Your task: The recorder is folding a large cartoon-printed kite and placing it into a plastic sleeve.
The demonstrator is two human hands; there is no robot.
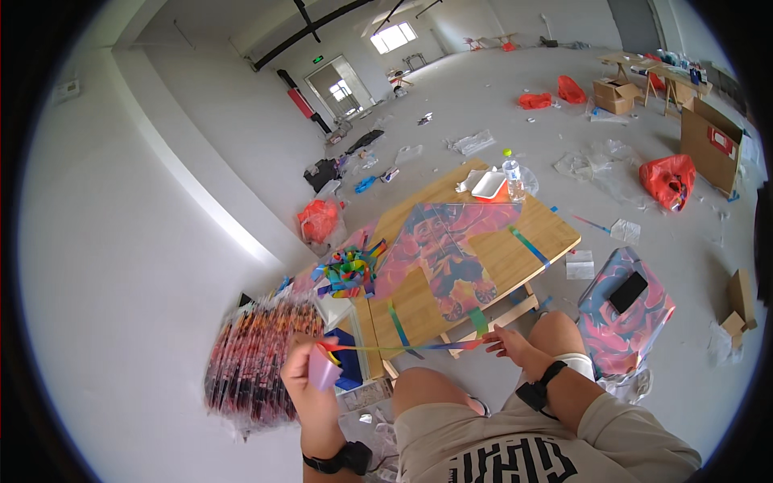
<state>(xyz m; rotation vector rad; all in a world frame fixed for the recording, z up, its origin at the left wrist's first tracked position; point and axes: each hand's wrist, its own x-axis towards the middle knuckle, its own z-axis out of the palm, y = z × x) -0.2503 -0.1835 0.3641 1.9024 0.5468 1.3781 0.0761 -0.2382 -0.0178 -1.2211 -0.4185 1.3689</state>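
Between my two hands a narrow rainbow ribbon (403,348) is stretched almost level, in front of the table's near edge. My left hand (299,366) is closed round its left end, where a wider lilac flap (324,369) hangs down beside the fingers. At the right end, the fingertips of my right hand (507,344) pinch the ribbon, the other fingers partly extended. Beyond lies a pink and blue printed cut-out sheet (439,249) on the wooden table (386,318). A tangled heap of rainbow ribbons (350,270) rests at the table's left side.
A dark blue box (348,362) stands near my left hand, beside a thick stack of plastic-wrapped printed sheets (262,354). A water bottle (513,179) and white tray (489,184) sit at the table's far end. To the right, a black phone (628,291) lies on a printed bundle (624,334).
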